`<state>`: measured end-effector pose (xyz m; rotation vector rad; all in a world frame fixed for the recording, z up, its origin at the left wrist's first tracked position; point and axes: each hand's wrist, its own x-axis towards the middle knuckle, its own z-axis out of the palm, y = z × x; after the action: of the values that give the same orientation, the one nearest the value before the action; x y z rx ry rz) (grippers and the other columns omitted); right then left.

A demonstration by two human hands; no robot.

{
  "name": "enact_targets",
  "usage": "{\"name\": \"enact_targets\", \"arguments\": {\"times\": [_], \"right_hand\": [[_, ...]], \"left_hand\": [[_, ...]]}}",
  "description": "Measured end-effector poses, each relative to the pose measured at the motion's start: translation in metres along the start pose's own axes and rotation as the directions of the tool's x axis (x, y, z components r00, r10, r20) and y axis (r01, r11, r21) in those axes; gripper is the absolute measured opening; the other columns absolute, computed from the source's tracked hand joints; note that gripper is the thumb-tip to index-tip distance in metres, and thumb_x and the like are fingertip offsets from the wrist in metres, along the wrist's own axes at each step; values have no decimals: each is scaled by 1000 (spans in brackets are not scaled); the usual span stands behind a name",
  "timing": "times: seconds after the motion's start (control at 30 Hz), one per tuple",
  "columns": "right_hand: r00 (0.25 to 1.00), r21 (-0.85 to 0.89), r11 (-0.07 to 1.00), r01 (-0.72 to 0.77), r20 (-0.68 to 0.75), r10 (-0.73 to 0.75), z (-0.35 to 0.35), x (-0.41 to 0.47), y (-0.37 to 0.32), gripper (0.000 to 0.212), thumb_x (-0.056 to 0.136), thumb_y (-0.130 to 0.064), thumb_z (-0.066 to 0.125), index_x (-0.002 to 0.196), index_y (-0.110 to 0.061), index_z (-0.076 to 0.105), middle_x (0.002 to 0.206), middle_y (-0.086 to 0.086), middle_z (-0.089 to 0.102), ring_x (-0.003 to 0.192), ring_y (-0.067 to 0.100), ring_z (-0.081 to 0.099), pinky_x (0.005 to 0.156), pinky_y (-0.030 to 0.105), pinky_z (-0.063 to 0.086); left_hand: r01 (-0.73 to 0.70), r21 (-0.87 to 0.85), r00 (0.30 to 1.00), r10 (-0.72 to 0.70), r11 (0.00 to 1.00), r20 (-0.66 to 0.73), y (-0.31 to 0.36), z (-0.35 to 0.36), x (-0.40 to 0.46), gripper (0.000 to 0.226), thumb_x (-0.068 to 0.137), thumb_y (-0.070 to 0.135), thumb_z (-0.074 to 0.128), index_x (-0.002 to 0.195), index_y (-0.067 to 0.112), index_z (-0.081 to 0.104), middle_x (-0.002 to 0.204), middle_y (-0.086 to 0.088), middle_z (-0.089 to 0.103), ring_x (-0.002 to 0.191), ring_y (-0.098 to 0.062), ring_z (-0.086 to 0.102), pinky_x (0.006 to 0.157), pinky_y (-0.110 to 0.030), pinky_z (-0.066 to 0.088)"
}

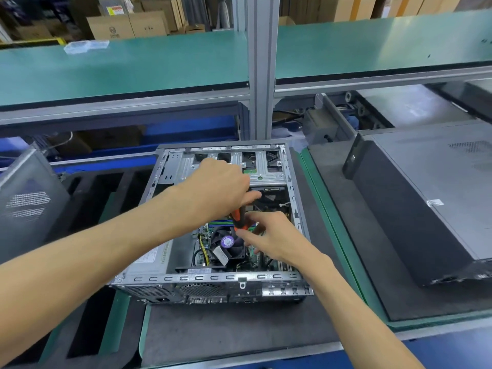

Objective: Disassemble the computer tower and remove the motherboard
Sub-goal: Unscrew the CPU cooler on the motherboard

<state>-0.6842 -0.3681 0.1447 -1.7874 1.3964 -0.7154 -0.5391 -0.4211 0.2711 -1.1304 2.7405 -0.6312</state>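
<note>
An open computer tower (266, 276) lies on its side on a dark mat, its side panel off. Inside I see the green motherboard (255, 258), a black CPU fan with a purple sticker (227, 242), yellow and black cables (203, 249) and a silver drive cage (266, 166) at the far end. My left hand (217, 186) is closed around the orange and black handle of a screwdriver (238, 217), held upright over the board. My right hand (269, 234) reaches in just right of the fan, fingers pinching at the screwdriver's lower end; its tip is hidden.
A second, closed black tower (426, 198) lies on the green mat to the right. A detached grey side panel (26, 198) leans at the left. A vertical aluminium post (262, 67) and green shelf (127, 65) stand behind; cardboard boxes (127, 25) fill the background.
</note>
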Motion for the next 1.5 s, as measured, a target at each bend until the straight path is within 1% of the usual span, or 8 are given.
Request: {"name": "enact_targets", "arguments": {"times": [0.2, 0.33, 0.53, 0.8, 1.07, 1.27, 1.37, 1.5], "right_hand": [[999, 67, 997, -26, -17, 27, -4, -3, 2, 13, 88, -43, 62, 94, -32, 66, 80, 2, 73, 66, 20, 69, 61, 36, 57], [999, 25, 999, 31, -38, -30, -3, -4, 0, 16, 86, -40, 65, 99, -35, 58, 83, -11, 67, 66, 16, 67, 58, 30, 54], [994, 9, 997, 80, -72, -80, -3, 0, -1, 30, 90, -43, 72, 116, -29, 67, 97, -13, 70, 78, 11, 66, 66, 35, 59], [993, 12, 997, 78, -91, -77, -2, -1, 0, 8, 87, -36, 67, 94, -33, 64, 88, -8, 69, 77, 12, 65, 68, 31, 56], [996, 64, 996, 62, -66, -58, -5, -1, -4, 20, 88, -44, 75, 99, -44, 58, 79, -15, 68, 51, 8, 62, 49, 18, 47], [998, 172, 985, 26, -66, -15, -4, -3, -3, 6, 85, -32, 68, 90, -35, 65, 75, 0, 69, 55, 18, 66, 50, 28, 55], [999, 88, 995, 43, -27, -41, -3, -3, -3, 13, 85, -35, 70, 95, -29, 63, 80, 0, 69, 51, 13, 65, 50, 21, 49], [999, 56, 998, 32, -24, -31, -4, -1, -4, 15, 88, -44, 74, 100, -39, 65, 82, -2, 71, 47, 11, 62, 51, 28, 53]], "left_hand": [[-242, -408, 933, 326, 880, 150, -11, -5, -11, 34, 90, 29, 63, 120, 28, 48, 112, 7, 50, 83, -16, 50, 67, -28, 37], [-180, -446, 959, 258, 877, 119, -17, -3, 0, 30, 88, 51, 60, 93, 21, 62, 83, 5, 63, 77, -18, 59, 66, -33, 48], [47, -19, 999, -47, 999, 3, -6, 13, -4, 63, 99, 60, 27, 52, 17, 31, 49, 0, 29, 41, -17, 25, 50, -29, 29], [-127, -572, 953, 260, 810, 155, -22, 5, -16, 30, 88, 28, 65, 116, 29, 56, 109, 10, 53, 84, -5, 47, 75, -24, 41], [104, -39, 994, -105, 994, -31, 10, 6, -5, 65, 98, 63, 25, 53, 17, 33, 50, 0, 33, 42, -16, 27, 49, -28, 24], [-136, -609, 947, 283, 781, 153, -10, -6, -16, 30, 89, 25, 64, 118, 29, 55, 110, 10, 49, 87, -8, 49, 78, -27, 43], [-127, -464, 970, 209, 877, 128, -11, -7, -10, 22, 90, 42, 63, 97, 22, 63, 89, 5, 60, 80, -16, 53, 67, -30, 42], [-8, -62, 999, 10, 998, 43, 7, -9, -4, 61, 96, 63, 34, 55, 18, 34, 52, 1, 34, 45, -19, 31, 47, -29, 19]]}}
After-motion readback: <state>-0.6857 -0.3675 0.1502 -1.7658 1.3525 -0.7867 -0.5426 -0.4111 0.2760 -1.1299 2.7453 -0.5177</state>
